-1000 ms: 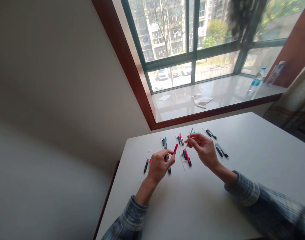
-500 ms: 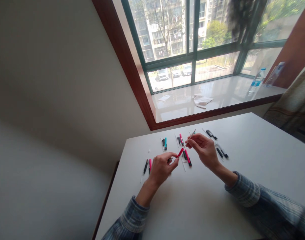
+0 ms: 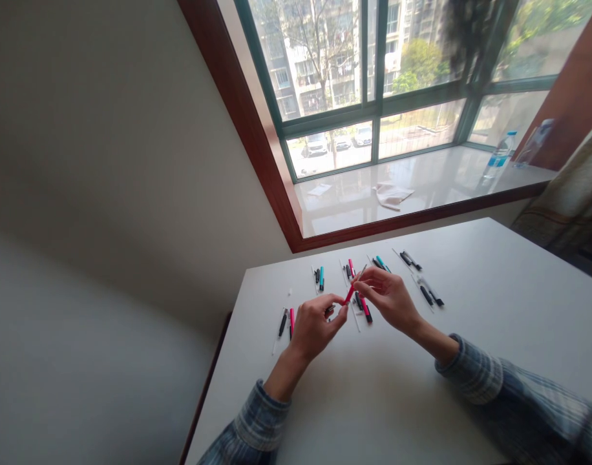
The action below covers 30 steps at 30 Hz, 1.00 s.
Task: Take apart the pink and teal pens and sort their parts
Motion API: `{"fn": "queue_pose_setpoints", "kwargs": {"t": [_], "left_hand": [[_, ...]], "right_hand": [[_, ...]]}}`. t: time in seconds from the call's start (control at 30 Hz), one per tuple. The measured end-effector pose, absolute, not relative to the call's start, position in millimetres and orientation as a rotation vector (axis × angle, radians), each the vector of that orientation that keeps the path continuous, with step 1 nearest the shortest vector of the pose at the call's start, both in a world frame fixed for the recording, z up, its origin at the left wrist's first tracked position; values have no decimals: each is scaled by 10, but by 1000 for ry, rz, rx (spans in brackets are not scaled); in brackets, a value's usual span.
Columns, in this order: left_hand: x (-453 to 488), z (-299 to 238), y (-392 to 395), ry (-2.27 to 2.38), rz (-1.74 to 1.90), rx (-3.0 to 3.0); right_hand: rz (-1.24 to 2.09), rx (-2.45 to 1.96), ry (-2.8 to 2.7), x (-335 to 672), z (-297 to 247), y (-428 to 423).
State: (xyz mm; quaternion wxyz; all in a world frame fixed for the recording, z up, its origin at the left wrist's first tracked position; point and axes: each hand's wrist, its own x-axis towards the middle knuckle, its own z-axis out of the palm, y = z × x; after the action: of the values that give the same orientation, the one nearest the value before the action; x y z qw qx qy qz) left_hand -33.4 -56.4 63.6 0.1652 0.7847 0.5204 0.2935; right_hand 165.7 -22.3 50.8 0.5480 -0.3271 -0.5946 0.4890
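My left hand [image 3: 316,326] pinches a pink pen barrel [image 3: 349,294] between thumb and fingertips, above the table. A small dark piece [image 3: 329,310] shows inside its curled fingers. My right hand [image 3: 386,294] is closed on a thin pen refill [image 3: 362,270] at the barrel's upper end. Most of the refill is out of sight, in the barrel or behind the fingers; its tip sticks out above them. Beneath the hands lies another pink barrel [image 3: 366,310] with a black grip [image 3: 358,301] and a white refill.
Several taken-apart pens lie on the white table [image 3: 470,374]: a teal barrel [image 3: 322,278] at the back, a pink one [image 3: 291,321] on the left, black parts [image 3: 426,296] on the right. Behind the table, a windowsill holds a cloth [image 3: 391,195] and a water bottle [image 3: 499,155].
My right hand has moved left and down to the pink barrel, and less of the refill shows. My left hand has stayed in place. Teal pen parts behind the right hand are now uncovered.
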Motion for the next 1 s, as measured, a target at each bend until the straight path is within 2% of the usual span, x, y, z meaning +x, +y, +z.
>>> {"fn": "queue_pose_setpoints", "kwargs": {"t": [0.5, 0.63, 0.73, 0.83, 1.0], "left_hand": [[-325, 695, -595, 1408, 776, 2146], [-569, 706, -520, 1636, 810, 2076], [-889, 743, -387, 2002, 846, 2003], [-1206, 748, -238, 2365, 640, 1933], [-1440, 662, -95, 2480, 327, 1815]], "right_hand": [[1335, -691, -1246, 1595, 558, -260], [1300, -697, -1115, 1659, 529, -190], [1226, -729, -1157, 1684, 518, -157], [1163, -751, -1271, 1668, 525, -170], [1140, -811, -1447, 1626, 568, -248]]}}
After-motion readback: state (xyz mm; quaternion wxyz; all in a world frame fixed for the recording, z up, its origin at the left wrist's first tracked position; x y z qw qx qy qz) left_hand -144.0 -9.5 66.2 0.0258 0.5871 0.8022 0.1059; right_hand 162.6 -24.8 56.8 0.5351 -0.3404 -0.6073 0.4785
